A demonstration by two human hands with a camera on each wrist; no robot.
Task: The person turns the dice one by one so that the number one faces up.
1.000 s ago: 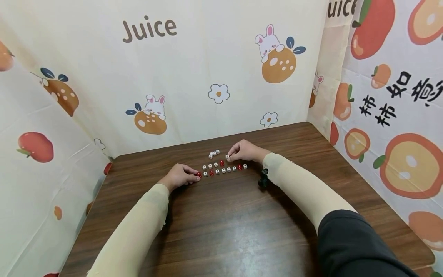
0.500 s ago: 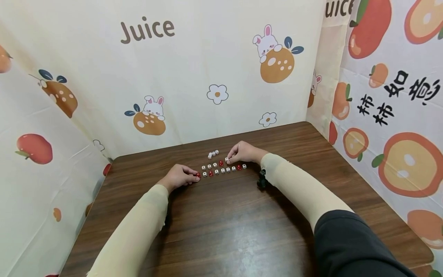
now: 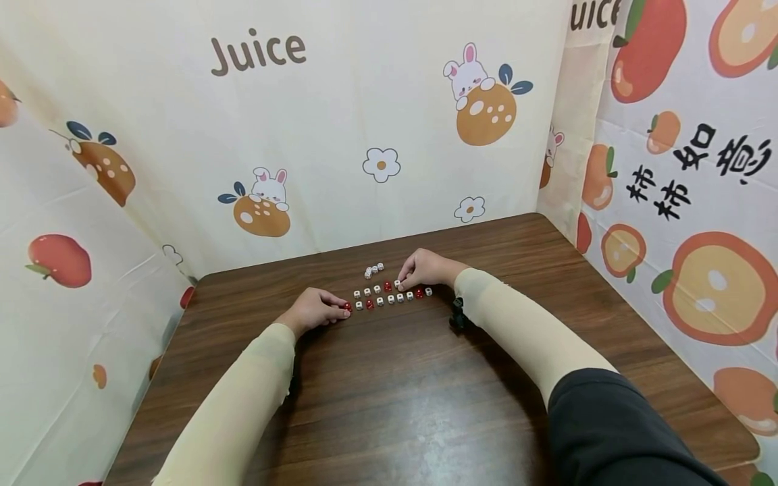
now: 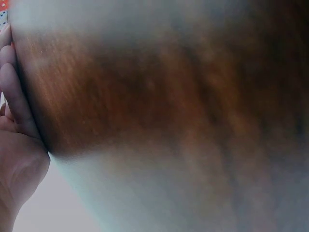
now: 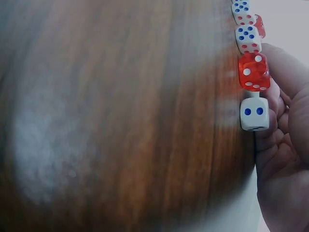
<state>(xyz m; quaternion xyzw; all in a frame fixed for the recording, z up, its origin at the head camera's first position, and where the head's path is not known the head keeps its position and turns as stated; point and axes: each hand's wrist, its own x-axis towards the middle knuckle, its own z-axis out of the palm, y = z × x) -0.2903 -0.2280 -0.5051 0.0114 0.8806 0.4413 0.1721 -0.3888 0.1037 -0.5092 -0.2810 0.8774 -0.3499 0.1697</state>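
Observation:
My left hand (image 3: 311, 310) pinches a red die (image 3: 347, 306) at the left end of the front row of white and red dice. My right hand (image 3: 427, 267) holds a white die (image 3: 398, 284) between thumb and fingertips, just right of a red die (image 3: 387, 286) in the shorter second row. In the right wrist view the right hand (image 5: 287, 130) is beside the front row's end, where a white die (image 5: 254, 114) and a red die (image 5: 254, 72) show. The left wrist view catches part of the left hand (image 4: 19, 145), with dice cut off at the corner.
Several loose white dice (image 3: 374, 269) lie in a small group behind the rows. The brown wooden table (image 3: 377, 391) meets printed cloth walls (image 3: 340, 101) at the back and sides. A small dark object (image 3: 458, 316) is at the right wrist.
My right hand has brought its white die nearer to the front, down beside the red die in the second row. My left hand stays on its red die.

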